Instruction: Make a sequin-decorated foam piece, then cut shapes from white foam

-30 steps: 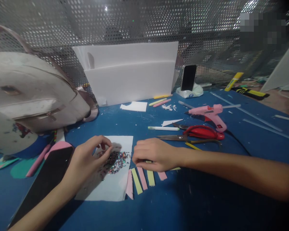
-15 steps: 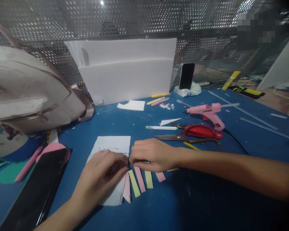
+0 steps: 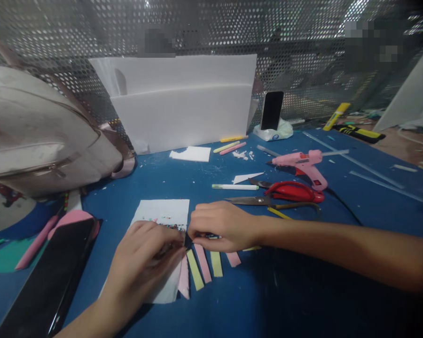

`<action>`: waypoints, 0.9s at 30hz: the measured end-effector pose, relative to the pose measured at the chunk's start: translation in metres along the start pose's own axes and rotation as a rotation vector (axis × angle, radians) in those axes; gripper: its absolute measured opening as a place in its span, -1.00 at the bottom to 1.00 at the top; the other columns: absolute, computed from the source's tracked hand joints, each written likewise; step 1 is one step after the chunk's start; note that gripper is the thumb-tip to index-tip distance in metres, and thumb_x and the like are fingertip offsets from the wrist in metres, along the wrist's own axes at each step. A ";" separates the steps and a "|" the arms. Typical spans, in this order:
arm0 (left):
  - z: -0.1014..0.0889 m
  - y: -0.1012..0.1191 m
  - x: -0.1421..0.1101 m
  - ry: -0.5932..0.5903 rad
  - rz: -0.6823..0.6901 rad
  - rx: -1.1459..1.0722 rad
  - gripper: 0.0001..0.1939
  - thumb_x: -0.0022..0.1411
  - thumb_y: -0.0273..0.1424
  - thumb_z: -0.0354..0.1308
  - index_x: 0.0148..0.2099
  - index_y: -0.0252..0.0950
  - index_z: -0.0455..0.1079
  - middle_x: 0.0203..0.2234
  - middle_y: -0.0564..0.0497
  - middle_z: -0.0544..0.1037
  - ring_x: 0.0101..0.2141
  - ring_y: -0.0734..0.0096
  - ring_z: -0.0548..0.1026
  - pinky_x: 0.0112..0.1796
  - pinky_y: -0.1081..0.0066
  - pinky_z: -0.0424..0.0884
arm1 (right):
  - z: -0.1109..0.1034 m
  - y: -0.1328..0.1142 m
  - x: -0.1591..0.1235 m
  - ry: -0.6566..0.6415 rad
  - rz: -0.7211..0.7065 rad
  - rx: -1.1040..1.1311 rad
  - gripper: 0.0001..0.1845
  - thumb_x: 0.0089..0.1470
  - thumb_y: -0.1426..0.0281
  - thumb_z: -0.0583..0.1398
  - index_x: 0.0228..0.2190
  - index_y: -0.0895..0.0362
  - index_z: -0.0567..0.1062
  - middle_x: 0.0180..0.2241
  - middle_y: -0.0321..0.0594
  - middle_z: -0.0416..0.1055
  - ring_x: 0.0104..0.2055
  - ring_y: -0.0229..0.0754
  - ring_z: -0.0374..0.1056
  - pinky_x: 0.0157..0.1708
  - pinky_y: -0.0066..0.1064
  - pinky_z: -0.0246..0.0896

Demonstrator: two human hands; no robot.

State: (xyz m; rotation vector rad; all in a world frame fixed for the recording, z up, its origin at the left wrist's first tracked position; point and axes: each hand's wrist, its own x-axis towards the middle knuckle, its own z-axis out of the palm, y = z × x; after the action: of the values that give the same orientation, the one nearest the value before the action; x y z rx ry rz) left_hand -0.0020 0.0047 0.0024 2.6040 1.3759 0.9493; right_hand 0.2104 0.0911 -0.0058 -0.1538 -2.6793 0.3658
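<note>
My left hand rests over a sheet of white paper, with its fingers curled into a pinch at the paper's right edge. Whatever lies in that pinch is mostly covered; small dark and coloured specks show on the paper by the fingertips. Close beside it, my right hand is closed too, its fingertips turned toward the left ones, and its grip is hidden. Below the right hand, several paper strips fan out toward me, among them a yellow strip and a pink strip. Their upper ends are partly covered by the hands.
A pink glue gun, red-handled pliers, scissors and a white marker lie right of centre. A black phone-like slab and a pale backpack occupy the left. A white board and upright phone stand behind.
The left fingers have shifted slightly, baring more of the specks on the paper. My right hand keeps nearly the same place. The whole view has moved a little.
</note>
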 end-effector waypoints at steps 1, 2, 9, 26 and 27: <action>0.000 0.001 0.000 0.004 -0.007 -0.002 -0.90 0.21 -0.48 0.20 -0.25 -0.21 0.35 -0.47 0.11 0.48 -0.45 0.40 0.41 -0.32 0.34 0.23 | 0.000 0.000 0.000 0.003 0.002 0.000 -0.83 0.25 0.41 -0.01 -0.33 0.15 0.35 -0.38 -0.26 0.32 -0.29 -0.26 0.13 -0.31 -0.42 0.03; 0.000 0.001 0.000 0.005 -0.012 -0.006 -0.90 0.20 -0.48 0.21 -0.25 -0.21 0.35 -0.47 0.11 0.48 -0.45 0.40 0.41 -0.31 0.34 0.23 | 0.000 0.000 0.000 0.006 0.006 0.002 -0.83 0.24 0.41 0.00 -0.33 0.15 0.35 -0.39 -0.26 0.31 -0.30 -0.26 0.13 -0.31 -0.42 0.03; 0.000 0.004 -0.001 -0.001 -0.012 0.009 -0.89 0.20 -0.46 0.21 -0.26 -0.21 0.32 -0.50 0.11 0.45 -0.48 0.40 0.38 -0.32 0.32 0.22 | 0.001 -0.001 0.000 0.033 0.019 0.011 -0.86 0.22 0.41 0.02 -0.34 0.15 0.35 -0.40 -0.26 0.31 -0.32 -0.26 0.12 -0.31 -0.42 0.03; 0.001 0.005 -0.001 -0.001 0.018 -0.020 -0.87 0.20 -0.49 0.21 -0.26 -0.22 0.30 -0.51 0.13 0.43 -0.50 0.43 0.33 -0.33 0.32 0.21 | 0.001 0.001 0.000 0.007 -0.012 0.024 -0.83 0.25 0.40 -0.01 -0.33 0.15 0.34 -0.38 -0.26 0.32 -0.29 -0.26 0.13 -0.31 -0.42 0.04; 0.001 0.005 0.000 -0.002 0.016 -0.019 -0.87 0.20 -0.48 0.21 -0.26 -0.22 0.30 -0.51 0.12 0.43 -0.50 0.43 0.33 -0.33 0.32 0.21 | 0.001 0.000 0.000 0.001 -0.012 0.024 -0.83 0.25 0.40 -0.01 -0.33 0.15 0.34 -0.38 -0.26 0.32 -0.29 -0.26 0.13 -0.31 -0.42 0.04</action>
State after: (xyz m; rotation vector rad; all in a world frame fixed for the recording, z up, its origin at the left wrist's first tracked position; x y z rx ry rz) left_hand 0.0022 0.0015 0.0029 2.6049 1.3411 0.9573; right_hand 0.2100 0.0914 -0.0065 -0.1310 -2.6729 0.3935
